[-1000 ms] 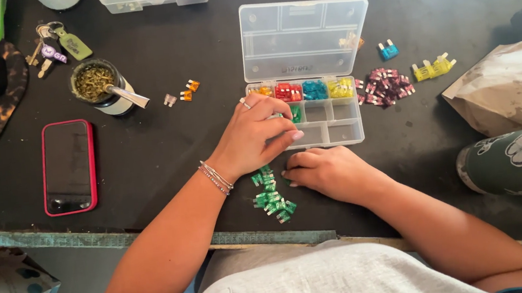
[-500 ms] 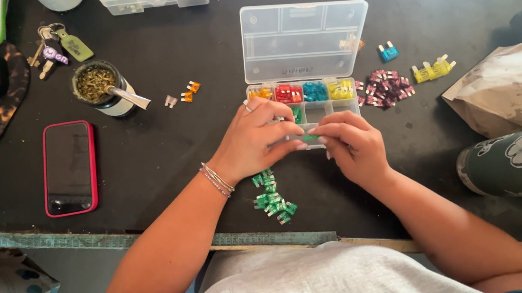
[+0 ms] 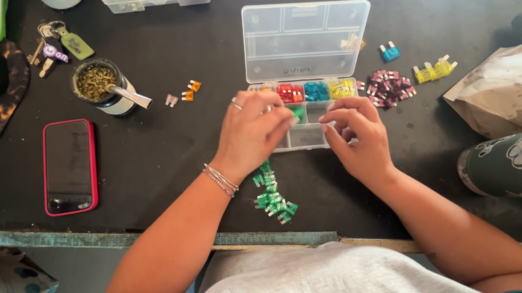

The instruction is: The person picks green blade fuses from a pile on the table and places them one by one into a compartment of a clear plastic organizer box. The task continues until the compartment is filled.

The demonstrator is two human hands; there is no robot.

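Observation:
A clear plastic organiser box lies with its lid open; its back row holds red, blue and yellow fuses. My left hand rests over the box's left side, fingertips at the compartment of green fuses. My right hand hovers over the box's front right with bent fingers, thumb and forefinger close together; I cannot see anything between them. A loose pile of green fuses lies on the black table in front of the box, between my wrists.
Purple fuses, yellow fuses and a blue fuse lie right of the box, orange fuses left. Also here: a red-cased phone, a herb cup with a metal straw, keys, a paper bag, a green tumbler.
My right hand has risen from the green pile to the box's front right. My left hand has stayed over the box.

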